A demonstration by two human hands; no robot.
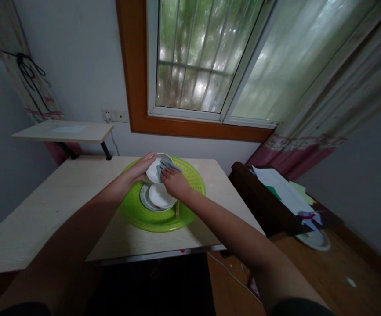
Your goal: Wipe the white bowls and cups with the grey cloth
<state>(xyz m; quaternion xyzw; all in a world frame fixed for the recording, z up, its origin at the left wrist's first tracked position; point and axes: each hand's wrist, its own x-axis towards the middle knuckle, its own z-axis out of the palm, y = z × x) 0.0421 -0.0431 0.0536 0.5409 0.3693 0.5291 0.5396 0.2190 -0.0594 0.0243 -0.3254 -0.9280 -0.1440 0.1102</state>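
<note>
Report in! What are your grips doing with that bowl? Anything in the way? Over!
Left grip holding white bowl. Right grip holding grey cloth inside it. Second bowl close by, in green tray; nothing visibly blocking.

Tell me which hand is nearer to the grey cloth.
Right. The right hand holds the grey cloth against the inside of the raised white bowl; the left hand is to the cloth's left, at the bowl's left side.

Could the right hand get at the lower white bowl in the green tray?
Probably yes: the lower white bowl sits close by the right hand, mostly uncovered, though that hand now holds a grey cloth against the raised bowl.
</note>
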